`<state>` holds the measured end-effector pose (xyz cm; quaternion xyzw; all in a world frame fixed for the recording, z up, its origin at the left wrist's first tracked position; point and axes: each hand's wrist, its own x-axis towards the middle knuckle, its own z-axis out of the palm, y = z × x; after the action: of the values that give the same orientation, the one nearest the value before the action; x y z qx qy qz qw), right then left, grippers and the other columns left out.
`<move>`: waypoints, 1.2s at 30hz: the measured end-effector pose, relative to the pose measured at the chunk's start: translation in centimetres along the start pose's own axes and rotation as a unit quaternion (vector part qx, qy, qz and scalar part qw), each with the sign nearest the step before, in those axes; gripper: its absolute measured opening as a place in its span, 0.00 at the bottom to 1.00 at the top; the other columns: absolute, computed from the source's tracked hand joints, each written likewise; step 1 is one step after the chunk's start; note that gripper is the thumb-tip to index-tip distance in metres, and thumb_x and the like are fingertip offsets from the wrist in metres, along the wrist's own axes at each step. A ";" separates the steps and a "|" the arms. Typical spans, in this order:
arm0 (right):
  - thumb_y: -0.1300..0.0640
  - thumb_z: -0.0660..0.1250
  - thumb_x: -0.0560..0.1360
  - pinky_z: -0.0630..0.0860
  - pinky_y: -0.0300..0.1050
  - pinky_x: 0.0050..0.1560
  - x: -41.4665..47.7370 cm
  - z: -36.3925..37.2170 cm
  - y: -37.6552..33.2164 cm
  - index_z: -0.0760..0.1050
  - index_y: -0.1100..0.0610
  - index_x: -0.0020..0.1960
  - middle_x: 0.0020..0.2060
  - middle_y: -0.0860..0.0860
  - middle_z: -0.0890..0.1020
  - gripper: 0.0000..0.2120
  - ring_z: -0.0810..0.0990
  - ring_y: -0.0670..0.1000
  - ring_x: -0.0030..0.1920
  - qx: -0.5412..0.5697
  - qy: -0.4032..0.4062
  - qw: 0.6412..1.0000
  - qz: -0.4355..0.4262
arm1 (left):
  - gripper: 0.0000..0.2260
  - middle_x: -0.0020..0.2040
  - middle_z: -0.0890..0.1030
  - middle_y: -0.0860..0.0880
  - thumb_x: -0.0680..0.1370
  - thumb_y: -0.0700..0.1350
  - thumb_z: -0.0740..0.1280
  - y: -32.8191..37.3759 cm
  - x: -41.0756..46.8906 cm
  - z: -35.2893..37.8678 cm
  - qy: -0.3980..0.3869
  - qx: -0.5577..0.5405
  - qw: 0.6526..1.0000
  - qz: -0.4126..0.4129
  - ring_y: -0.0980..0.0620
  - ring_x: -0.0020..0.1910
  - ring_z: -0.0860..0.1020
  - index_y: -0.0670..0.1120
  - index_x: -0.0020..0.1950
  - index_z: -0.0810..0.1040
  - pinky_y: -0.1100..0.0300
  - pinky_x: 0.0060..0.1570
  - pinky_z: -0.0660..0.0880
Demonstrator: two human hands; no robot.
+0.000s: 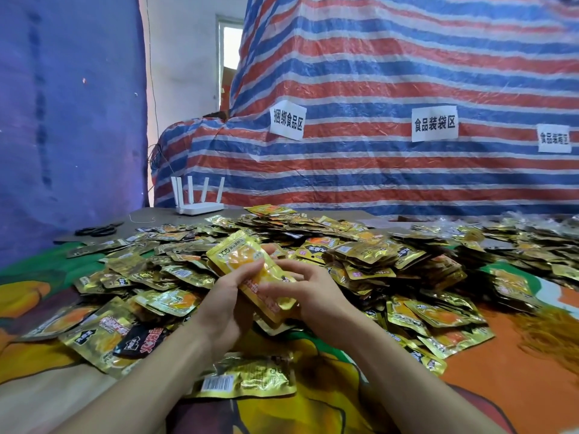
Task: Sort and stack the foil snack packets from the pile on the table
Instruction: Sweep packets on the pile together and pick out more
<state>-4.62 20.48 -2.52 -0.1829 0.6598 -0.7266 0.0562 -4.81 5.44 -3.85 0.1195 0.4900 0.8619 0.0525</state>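
A big pile of gold foil snack packets [360, 255] covers the middle and right of the table. Above its near edge I hold a small stack of gold-and-orange packets [241, 258], tilted with the top end pointing far left. My left hand [225, 296] grips the stack from the left side and below. My right hand [300, 286] holds its lower right end, fingers curled over the top face. One larger packet with a barcode [247, 377] lies flat just in front of my wrists.
A white router with several antennas [199, 198] stands at the table's far left. Black scissors [98, 230] lie on cardboard to its left. A striped tarp with paper labels [434, 123] rises behind the table. An orange and green printed cloth [501, 371] covers the tabletop.
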 end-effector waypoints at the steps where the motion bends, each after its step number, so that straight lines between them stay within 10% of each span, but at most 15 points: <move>1: 0.65 0.80 0.67 0.82 0.51 0.45 0.0 -0.1 -0.3 0.85 0.52 0.54 0.48 0.57 0.87 0.18 0.87 0.56 0.46 -0.027 0.022 0.999 -0.005 | 0.19 0.54 0.85 0.42 0.73 0.50 0.70 0.0 -0.1 0.0 0.005 0.019 1.000 0.001 0.43 0.51 0.85 0.45 0.62 0.81 0.47 0.50 0.82; 8: 0.56 0.79 0.69 0.81 0.43 0.42 1.5 -5.3 -5.1 0.83 0.48 0.54 0.47 0.50 0.86 0.15 0.85 0.49 0.47 -0.190 0.295 0.930 -0.112 | 0.23 0.57 0.84 0.45 0.70 0.55 0.68 -0.4 0.0 0.0 0.071 0.093 0.993 0.016 0.46 0.57 0.80 0.45 0.61 0.80 0.50 0.54 0.76; 12: 0.54 0.73 0.76 0.77 0.52 0.61 3.7 -9.6 -6.7 0.81 0.57 0.60 0.55 0.56 0.82 0.14 0.81 0.54 0.55 -0.381 0.396 0.828 -0.107 | 0.20 0.52 0.84 0.45 0.71 0.55 0.65 -0.3 -0.2 0.1 0.061 0.116 0.991 0.017 0.46 0.51 0.79 0.43 0.57 0.81 0.51 0.50 0.74; 20: 0.52 0.58 0.81 0.67 0.59 0.66 4.3 -11.4 -4.1 0.78 0.57 0.61 0.63 0.60 0.78 0.15 0.71 0.63 0.66 -0.673 0.403 0.619 0.048 | 0.16 0.43 0.84 0.48 0.72 0.53 0.66 -0.2 -0.2 0.4 0.064 0.201 0.977 0.033 0.49 0.45 0.79 0.45 0.50 0.85 0.52 0.47 0.72; 24: 0.48 0.56 0.80 0.60 0.62 0.70 4.1 -10.1 -5.0 0.76 0.59 0.62 0.68 0.64 0.72 0.19 0.66 0.65 0.70 -0.650 0.402 0.637 0.102 | 0.07 0.43 0.84 0.49 0.79 0.41 0.65 0.0 -0.4 0.6 0.093 0.285 0.951 0.081 0.48 0.46 0.79 0.45 0.50 0.83 0.56 0.43 0.72; 28: 0.44 0.60 0.79 0.66 0.60 0.65 3.4 -6.0 -4.9 0.75 0.56 0.62 0.61 0.59 0.76 0.20 0.71 0.61 0.64 -0.626 0.373 0.683 -0.046 | 0.15 0.47 0.80 0.54 0.74 0.31 0.66 2.3 -0.6 -0.9 0.152 0.559 0.777 0.244 0.54 0.48 0.77 0.52 0.48 0.79 0.55 0.45 0.74; 30: 0.46 0.65 0.76 0.73 0.55 0.61 2.9 -3.3 -4.2 0.78 0.55 0.56 0.54 0.55 0.80 0.16 0.75 0.58 0.58 -0.605 0.302 0.733 -0.072 | 0.17 0.45 0.80 0.55 0.71 0.30 0.64 4.4 -0.9 -1.9 0.206 0.565 0.752 0.270 0.53 0.46 0.78 0.53 0.45 0.79 0.54 0.46 0.75; 36: 0.51 0.67 0.73 0.69 0.60 0.68 3.5 1.3 -1.2 0.70 0.58 0.65 0.65 0.60 0.72 0.22 0.69 0.63 0.68 -0.623 0.089 0.766 0.129 | 0.08 0.53 0.79 0.49 0.71 0.43 0.71 7.8 -0.7 -4.4 0.170 0.760 0.623 -0.068 0.47 0.51 0.78 0.50 0.48 0.77 0.51 0.58 0.77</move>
<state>-7.21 18.30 -0.62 -0.0253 0.9870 -0.1544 -0.0357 -5.06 -2.36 0.62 -0.0654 0.9778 0.1812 -0.0825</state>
